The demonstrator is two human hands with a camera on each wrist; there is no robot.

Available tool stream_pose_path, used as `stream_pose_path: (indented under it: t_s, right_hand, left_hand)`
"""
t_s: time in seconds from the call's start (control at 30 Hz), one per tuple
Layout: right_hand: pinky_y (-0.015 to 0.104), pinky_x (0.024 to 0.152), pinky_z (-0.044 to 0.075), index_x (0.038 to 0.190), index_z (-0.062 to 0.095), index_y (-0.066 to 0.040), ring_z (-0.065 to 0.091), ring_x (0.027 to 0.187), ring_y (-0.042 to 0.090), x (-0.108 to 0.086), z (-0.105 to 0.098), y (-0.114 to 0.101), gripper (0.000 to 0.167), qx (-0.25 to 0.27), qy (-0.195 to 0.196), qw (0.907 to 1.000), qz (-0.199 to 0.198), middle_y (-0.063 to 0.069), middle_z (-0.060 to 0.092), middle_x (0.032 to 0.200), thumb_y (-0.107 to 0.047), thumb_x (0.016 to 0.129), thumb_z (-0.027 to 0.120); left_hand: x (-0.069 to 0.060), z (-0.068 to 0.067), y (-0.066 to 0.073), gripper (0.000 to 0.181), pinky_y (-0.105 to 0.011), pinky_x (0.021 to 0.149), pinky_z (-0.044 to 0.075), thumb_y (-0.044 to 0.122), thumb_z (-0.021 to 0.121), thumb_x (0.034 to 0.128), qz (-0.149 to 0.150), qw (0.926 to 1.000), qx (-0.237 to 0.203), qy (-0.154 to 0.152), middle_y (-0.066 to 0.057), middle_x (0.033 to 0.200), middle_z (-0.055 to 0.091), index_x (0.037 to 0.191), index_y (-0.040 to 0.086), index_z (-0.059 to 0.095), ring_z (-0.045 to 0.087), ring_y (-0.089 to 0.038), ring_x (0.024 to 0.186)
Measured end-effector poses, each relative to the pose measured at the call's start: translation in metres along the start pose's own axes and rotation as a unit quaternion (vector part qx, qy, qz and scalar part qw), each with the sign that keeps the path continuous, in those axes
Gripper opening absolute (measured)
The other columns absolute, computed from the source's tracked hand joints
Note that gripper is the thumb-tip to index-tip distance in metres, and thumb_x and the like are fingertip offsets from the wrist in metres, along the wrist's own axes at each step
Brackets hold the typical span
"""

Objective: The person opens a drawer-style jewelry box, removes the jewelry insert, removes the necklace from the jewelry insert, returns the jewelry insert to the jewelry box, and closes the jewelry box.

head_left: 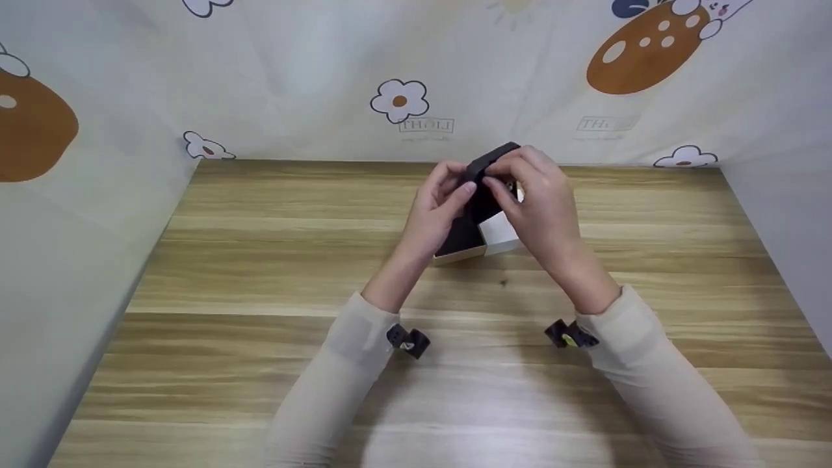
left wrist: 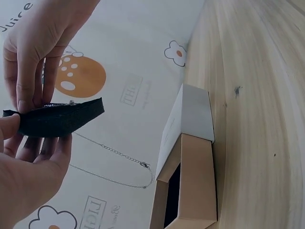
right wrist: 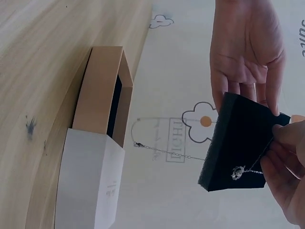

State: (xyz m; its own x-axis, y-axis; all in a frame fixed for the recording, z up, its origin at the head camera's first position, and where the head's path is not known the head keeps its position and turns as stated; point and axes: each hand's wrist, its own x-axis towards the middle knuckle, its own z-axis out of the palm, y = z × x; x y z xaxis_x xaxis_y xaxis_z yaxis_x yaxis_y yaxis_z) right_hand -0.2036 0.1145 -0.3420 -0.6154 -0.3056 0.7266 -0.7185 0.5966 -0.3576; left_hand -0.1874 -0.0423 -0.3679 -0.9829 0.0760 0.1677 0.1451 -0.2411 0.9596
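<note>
Tan box (right wrist: 97,90) against white box (right wrist: 81,171), below hands (head_left: 543,195) and black pad (right wrist: 236,138)

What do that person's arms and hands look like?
The sleeves are long, plain and cream. A small black gadget with a yellow-green mark sits at the left cuff, and another like it at the right. The hands wear no gloves.

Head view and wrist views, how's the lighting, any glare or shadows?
Head view: pale glare on the near tabletop, soft shadows between the sleeves; left wrist view: dimmer, yet the thin chain can be traced against the backdrop; right wrist view: the silvery pendant stands out against the black pad.
</note>
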Motion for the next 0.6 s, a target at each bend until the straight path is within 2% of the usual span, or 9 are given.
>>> stream_pose_path:
  t_s: [0.17,0.23,0.43,0.6]
  right_hand:
    - [0.029,0.078,0.053,0.091,0.069,-0.003,0.065,0.086,0.018,-0.0009,-0.0019,0.0017,0.007,-0.002,-0.014,0.9999,0.007,0.010,0.068,0.091,-0.010,0.093,0.070]
    - [0.031,0.078,0.054,0.092,0.069,-0.004,0.066,0.086,0.019,-0.0014,-0.0025,0.0007,0.006,0.001,-0.021,0.9996,0.018,0.010,0.069,0.091,-0.009,0.093,0.069]
    - [0.034,0.077,0.055,0.093,0.068,-0.003,0.069,0.083,0.019,-0.0013,-0.0028,-0.0016,0.008,0.009,-0.035,0.9984,0.043,0.009,0.072,0.087,-0.011,0.093,0.067]
    - [0.026,0.074,0.054,0.093,0.066,-0.001,0.068,0.079,0.015,0.0000,-0.0009,-0.0014,0.008,0.051,-0.042,0.9947,0.079,0.009,0.072,0.085,-0.009,0.093,0.066]
  left_hand:
    - [0.0008,-0.0006,-0.0029,0.021,-0.027,0.089,0.053,0.003,0.052,0.1010,0.012,0.9998,0.012,-0.008,-0.021,0.123,0.065,0.121,-0.004,0.054,0.064,-0.014,0.106]
    - [0.0011,-0.0010,-0.0039,0.022,-0.026,0.088,0.052,0.003,0.052,0.1011,0.014,0.9996,0.023,-0.006,-0.021,0.122,0.065,0.121,-0.005,0.054,0.063,-0.014,0.105]
    - [0.0021,-0.0021,-0.0048,0.021,-0.028,0.097,0.050,0.001,0.052,0.1003,0.023,0.9986,0.047,0.009,-0.022,0.121,0.066,0.120,-0.007,0.055,0.063,-0.017,0.109]
    - [0.0027,-0.0026,-0.0052,0.020,-0.030,0.101,0.050,0.000,0.052,0.1005,0.030,0.9976,0.062,0.007,-0.023,0.120,0.066,0.118,-0.008,0.056,0.064,-0.021,0.113]
